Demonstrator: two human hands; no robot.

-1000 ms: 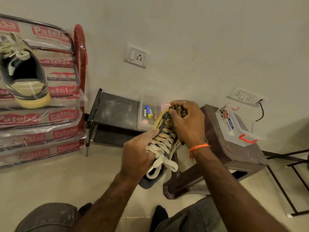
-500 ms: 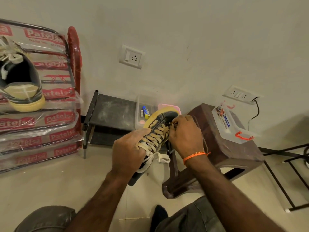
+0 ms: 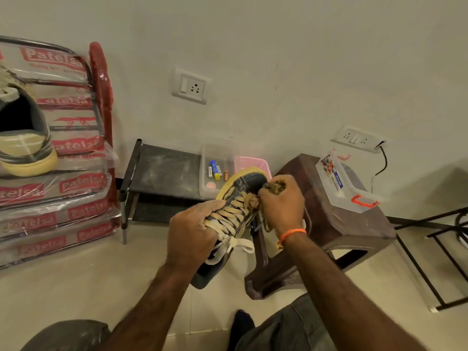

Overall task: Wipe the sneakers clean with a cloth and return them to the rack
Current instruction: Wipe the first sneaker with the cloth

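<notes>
A dark sneaker (image 3: 240, 193) with a yellowish sole and cream laces is held in the air at the centre, toe pointing away. My left hand (image 3: 193, 231) grips it over the laces and tongue. My right hand (image 3: 282, 202) holds a bunched dark patterned cloth (image 3: 274, 186) against the right side of the toe. The second sneaker (image 3: 24, 138) rests on the plastic-wrapped red rack (image 3: 76, 178) at the far left, heel toward me.
A low black shelf (image 3: 164, 171) stands by the wall with a clear tub of small items (image 3: 215, 171) and a pink basket (image 3: 250, 163). A brown plastic stool (image 3: 336, 224) carries a clear lidded box (image 3: 347, 183). Black metal frame (image 3: 435, 259) at right.
My right hand with the cloth slid from the toe down to the laces, then back up to the right side of the toe. The toe cap is now uncovered. The view shifted slightly.
</notes>
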